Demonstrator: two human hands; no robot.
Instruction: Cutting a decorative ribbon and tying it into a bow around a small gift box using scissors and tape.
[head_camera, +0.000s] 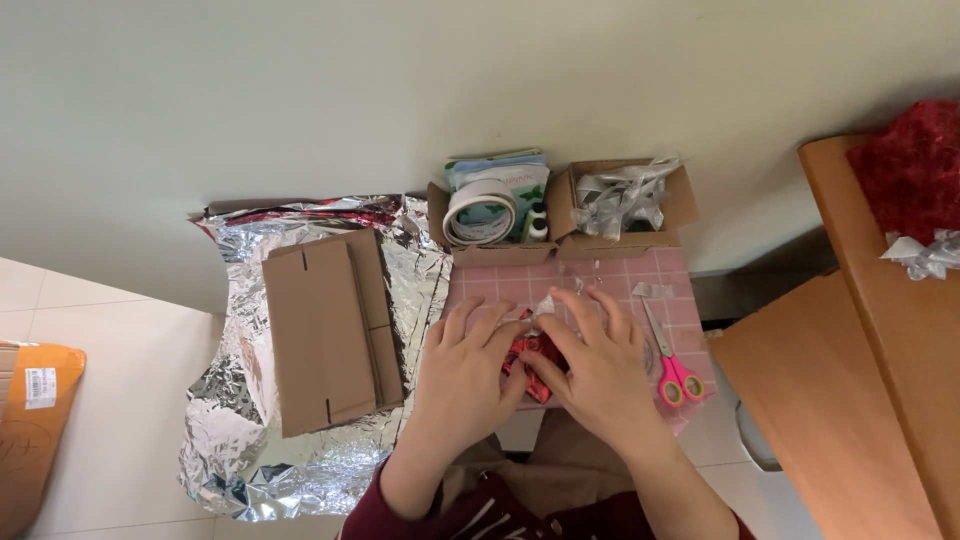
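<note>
Both of my hands press down on a small red shiny foil piece (530, 352) that lies on a pink gridded cutting mat (500, 285). My left hand (462, 370) covers its left side with fingers curled over it. From the right, my right hand (600, 365) grips it, fingertips meeting the left hand's above a small silver scrap (545, 305). Most of the red piece is hidden under my fingers.
Pink-handled scissors (670, 365) lie right of my right hand. Two open cardboard boxes hold tape rolls (480, 215) and silver ribbon (620, 195). Flat cardboard (325, 330) rests on crumpled silver foil (230, 420). Wooden furniture (860, 380) stands at right, bearing red tinsel (915, 165).
</note>
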